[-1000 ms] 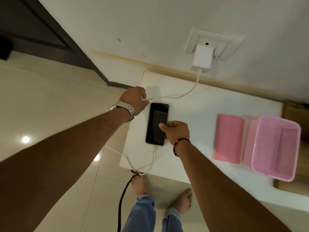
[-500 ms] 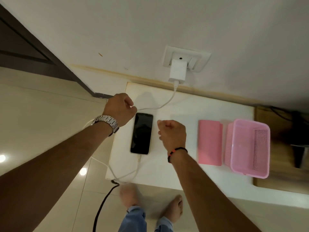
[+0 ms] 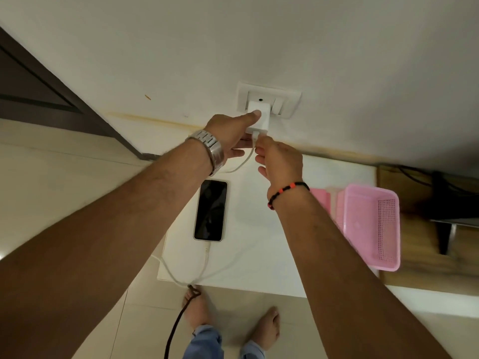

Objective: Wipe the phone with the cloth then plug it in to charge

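You are at the charging step; your left hand (image 3: pixel 230 130) grips the adapter (image 3: pixel 258 117) at the far wall, your right hand (image 3: pixel 278 159) pinches the cable (image 3: pixel 246 161); next, seat it firmly.

Phone (image 3: pixel 210 210) flat, face-up, cable (image 3: pixel 204 265) attached; cloth (image 3: pixel 321 200) beside.

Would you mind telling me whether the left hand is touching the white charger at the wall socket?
Touching. The head view shows the left hand with its thumb pressed flat on the charger face, no gap between them.

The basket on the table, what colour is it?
Pink, perforated basket, seen in the head view.
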